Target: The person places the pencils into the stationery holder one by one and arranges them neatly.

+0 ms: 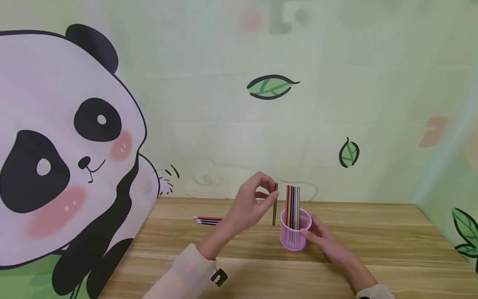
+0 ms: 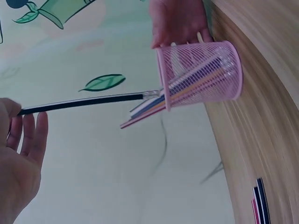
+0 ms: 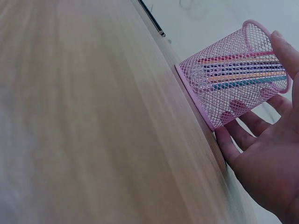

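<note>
My left hand [image 1: 252, 203] pinches a dark striped pencil [image 1: 274, 209] near its top end, between thumb and fingertips. The pencil hangs upright just left of a pink mesh pencil cup [image 1: 293, 239]. In the left wrist view its lower end, with a silvery ferrule, overlaps the cup's rim. Several colored pencils [image 1: 293, 203] lean together inside the cup. My right hand [image 1: 328, 243] holds the cup from the right, thumb at the near side of the rim. In the right wrist view its other fingers [image 3: 254, 123] wrap along the mesh wall, down to the base.
A few red and dark pencils [image 1: 207, 221] lie side by side on the wooden table [image 1: 373, 241], left of the cup and partly hidden by the left forearm. Behind the table stands a pale green wall [image 1: 209, 124] with a panda picture [image 1: 93, 166] and leaves.
</note>
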The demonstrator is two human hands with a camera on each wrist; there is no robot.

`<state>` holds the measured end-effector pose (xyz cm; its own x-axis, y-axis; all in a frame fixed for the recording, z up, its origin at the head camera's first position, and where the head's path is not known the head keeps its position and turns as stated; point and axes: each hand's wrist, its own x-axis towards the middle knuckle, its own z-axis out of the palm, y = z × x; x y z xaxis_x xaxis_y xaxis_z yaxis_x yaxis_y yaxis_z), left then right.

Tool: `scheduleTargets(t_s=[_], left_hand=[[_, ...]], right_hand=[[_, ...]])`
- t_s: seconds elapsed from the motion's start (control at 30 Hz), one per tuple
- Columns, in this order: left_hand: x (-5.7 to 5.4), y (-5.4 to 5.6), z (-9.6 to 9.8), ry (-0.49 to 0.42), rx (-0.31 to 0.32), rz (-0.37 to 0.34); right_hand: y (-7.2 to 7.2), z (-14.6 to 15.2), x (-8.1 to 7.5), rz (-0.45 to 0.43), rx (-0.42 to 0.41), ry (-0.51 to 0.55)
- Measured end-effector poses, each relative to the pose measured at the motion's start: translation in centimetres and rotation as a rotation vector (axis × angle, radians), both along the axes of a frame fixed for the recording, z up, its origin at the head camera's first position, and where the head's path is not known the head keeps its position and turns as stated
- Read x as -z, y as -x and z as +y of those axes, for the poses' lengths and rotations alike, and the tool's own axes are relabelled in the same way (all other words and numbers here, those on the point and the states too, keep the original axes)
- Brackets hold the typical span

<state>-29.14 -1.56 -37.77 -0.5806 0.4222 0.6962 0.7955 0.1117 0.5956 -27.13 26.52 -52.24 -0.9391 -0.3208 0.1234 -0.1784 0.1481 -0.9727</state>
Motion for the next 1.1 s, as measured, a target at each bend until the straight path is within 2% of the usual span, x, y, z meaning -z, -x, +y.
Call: scheduleTargets(t_s=[0.17,0.3,0.5,0.67,0.83,0.97,1.1], left_hand=[[-0.4,-0.2,0.9,-0.130,-0.024,-0.038],[0.1,-0.1,1.7,-0.164,-0.016,-0.075],[1.2,0.3,2.8,-0.155,-0.015,-0.090],[1.3,0.5,3.4,-0.165,-0.018,-0.086],[1.5,0.2,3.7,-0.149,-0.011,-0.126],[2.2,0.2,4.0,-0.113,-0.017,-0.153],[3.4,0.3,4.3,-0.061,-0.030,-0.180]], right_hand=[[0.2,0.1,0.3,-0.004,0.006,0.003],[0.4,0.2,0.5,0.001,0.002,0.000],[0.4,0.2,0.4,0.011,-0.005,0.006],[0.3,0.3,0.5,0.012,0.001,-0.006],[0.3,0.3,0.7,0.001,0.006,0.000],[0.4,0.3,0.7,-0.010,0.009,0.004],[0.4,0.3,0.6,-0.006,0.009,-0.010]])
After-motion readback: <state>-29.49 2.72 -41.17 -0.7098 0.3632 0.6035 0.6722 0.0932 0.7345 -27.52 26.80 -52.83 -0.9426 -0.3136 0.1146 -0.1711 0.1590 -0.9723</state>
